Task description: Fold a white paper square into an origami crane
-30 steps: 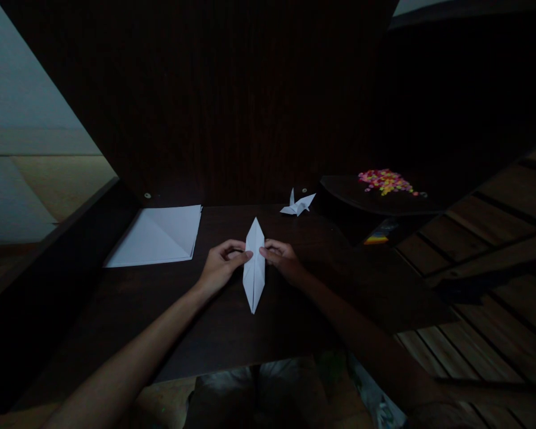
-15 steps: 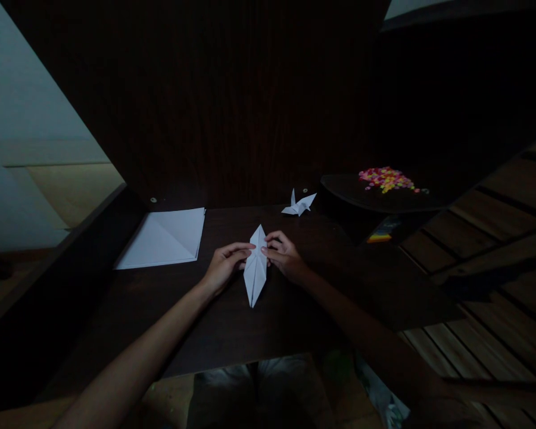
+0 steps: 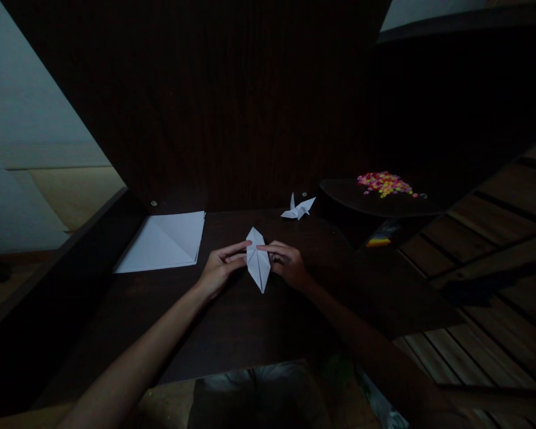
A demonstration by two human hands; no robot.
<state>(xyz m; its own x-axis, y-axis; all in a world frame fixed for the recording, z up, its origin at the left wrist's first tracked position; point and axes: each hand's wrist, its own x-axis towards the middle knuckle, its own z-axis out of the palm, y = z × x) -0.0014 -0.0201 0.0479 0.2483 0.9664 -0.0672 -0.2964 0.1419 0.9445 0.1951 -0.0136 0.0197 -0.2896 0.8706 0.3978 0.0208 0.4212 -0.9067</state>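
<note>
A white folded paper (image 3: 258, 265), long and diamond-shaped with a crease down its middle, is held over the dark table between both hands. My left hand (image 3: 215, 269) pinches its left edge between fingers and thumb. On the other side my right hand (image 3: 290, 262) grips the right edge, one finger lying across the front and the others curled behind. Behind them stands a finished white paper crane (image 3: 299, 208) with its wings spread. A stack of white paper sheets (image 3: 165, 241), the top one creased diagonally, lies to the left.
Small colourful pieces (image 3: 386, 183) are heaped on a rounded dark shelf (image 3: 361, 202) at the right. A dark board (image 3: 250, 107) rises behind the table (image 3: 196, 333). A low side panel (image 3: 62, 268) borders the left. Wooden slats (image 3: 491, 351) show at the lower right.
The folded paper has tilted: its top tip has moved left and its bottom tip right and up. My right hand's finger now reaches further across its front.
</note>
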